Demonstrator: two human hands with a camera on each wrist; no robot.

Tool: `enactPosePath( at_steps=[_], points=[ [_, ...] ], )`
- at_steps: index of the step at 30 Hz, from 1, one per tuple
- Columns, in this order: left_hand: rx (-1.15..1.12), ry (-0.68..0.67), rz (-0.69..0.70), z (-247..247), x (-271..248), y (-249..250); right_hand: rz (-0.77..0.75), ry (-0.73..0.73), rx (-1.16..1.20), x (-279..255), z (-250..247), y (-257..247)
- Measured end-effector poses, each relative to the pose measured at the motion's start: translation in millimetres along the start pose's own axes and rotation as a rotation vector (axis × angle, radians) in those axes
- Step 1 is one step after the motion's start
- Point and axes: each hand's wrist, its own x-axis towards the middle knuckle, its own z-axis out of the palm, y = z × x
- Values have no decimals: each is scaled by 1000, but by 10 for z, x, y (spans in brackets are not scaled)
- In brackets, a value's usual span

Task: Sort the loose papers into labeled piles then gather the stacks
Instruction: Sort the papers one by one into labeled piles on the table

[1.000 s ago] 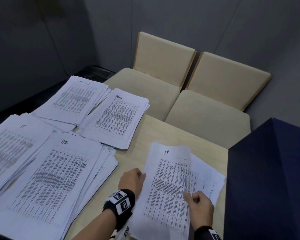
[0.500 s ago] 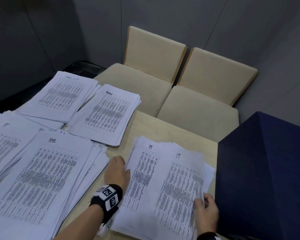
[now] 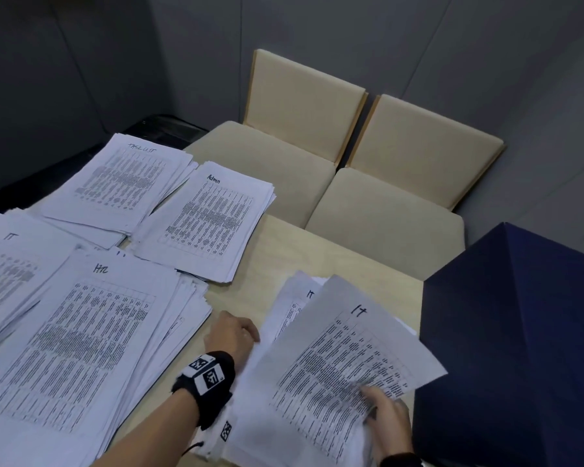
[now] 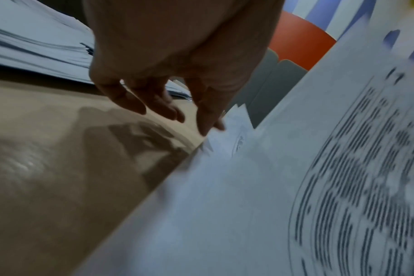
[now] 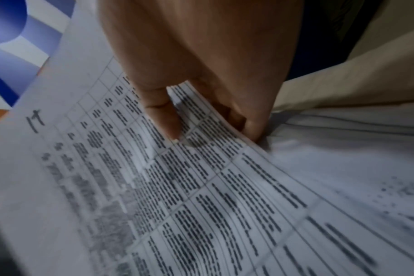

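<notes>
Far left on the pale wood-grain worktop (image 3: 334, 261) sit four sorted piles of thin white printed sheets: a pile headed "IT" (image 3: 4, 274), a thick fanned "HR" pile (image 3: 81, 348), a pile marked "task list" (image 3: 122, 176) behind, and an "Admin" pile (image 3: 209, 217) just beside it. Edges ragged, not squared. Left hand (image 3: 231, 335) rests with loose fingers on the bare worktop, fingertips touching the left edge of the unsorted heap (image 3: 284, 318); grip is released, holding nothing. Right hand (image 3: 385, 416) pinches a thin sheaf headed "It" (image 3: 344, 358), thumb on top and fingers beneath, lifted and tilted over the heap. Right again, a dark navy matte box-like object (image 3: 520, 332), close to the sheaf; two cream padded chairs (image 3: 368, 156) behind. Risks, as I judge: sheets are slick and limp, so a light pinch could let lower pages slide out; a swing left could snag and scatter the fanned HR pile; two IT-labelled groups invite misfiling.
</notes>
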Motion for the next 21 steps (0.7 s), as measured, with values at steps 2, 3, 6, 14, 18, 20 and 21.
enactPosePath(
  at_steps=[2, 3, 6, 14, 18, 20, 21],
  points=[
    [-49, -28, 29, -31, -6, -10, 29, 48, -77, 26, -27, 69],
    [-66, -39, 40, -36, 3, -25, 53, 67, -98, 18, -30, 83],
    [-29, -73, 23, -8, -11, -42, 74, 74, -128, -3, -24, 78],
    [-13, -153, 108, 124, -85, 39, 3, 8, -191, -3, -6, 35],
    [-290, -174, 180, 49, -124, 53, -81, 47, -174, 18, -27, 103],
    [-388, -181, 174, -23, -135, 47, -52, 6, -134, 15, -32, 83],
    [-423, -215, 178, -62, -141, 51, -33, -17, -118, 36, -43, 83]
  ],
)
